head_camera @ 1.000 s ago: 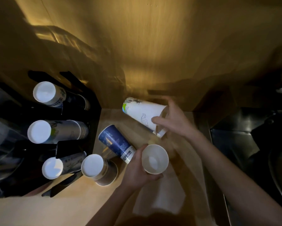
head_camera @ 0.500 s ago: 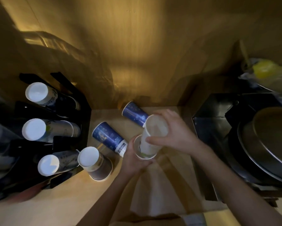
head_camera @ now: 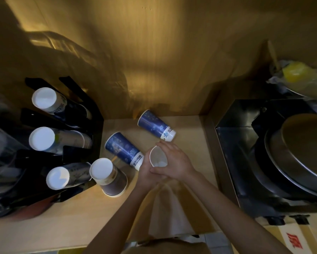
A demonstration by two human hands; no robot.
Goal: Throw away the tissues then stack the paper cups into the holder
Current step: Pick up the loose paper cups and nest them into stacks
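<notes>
Both hands clasp one upright stack of white paper cups [head_camera: 158,156], its open mouth facing me. My left hand [head_camera: 146,173] wraps it from the left and below. My right hand [head_camera: 175,162] covers its right side. Two blue cups lie on their sides on the wooden counter: one [head_camera: 124,150] just left of my hands, another [head_camera: 156,126] behind them near the wall. A cup stack [head_camera: 108,177] stands upside down beside the black cup holder [head_camera: 97,129], which carries three slanted stacks [head_camera: 44,98], [head_camera: 42,138], [head_camera: 57,177]. I see no tissues.
A black metal appliance with a large round pan [head_camera: 298,154] fills the right side. A yellow-topped plastic bag [head_camera: 297,74] sits behind it. The wooden wall [head_camera: 154,52] rises straight behind the counter. A cardboard box [head_camera: 289,241] shows at the bottom right.
My right hand brought the white cup down and pushed it fully into the cup in my left hand. Both hands now close around the joined stack. The view shifted right.
</notes>
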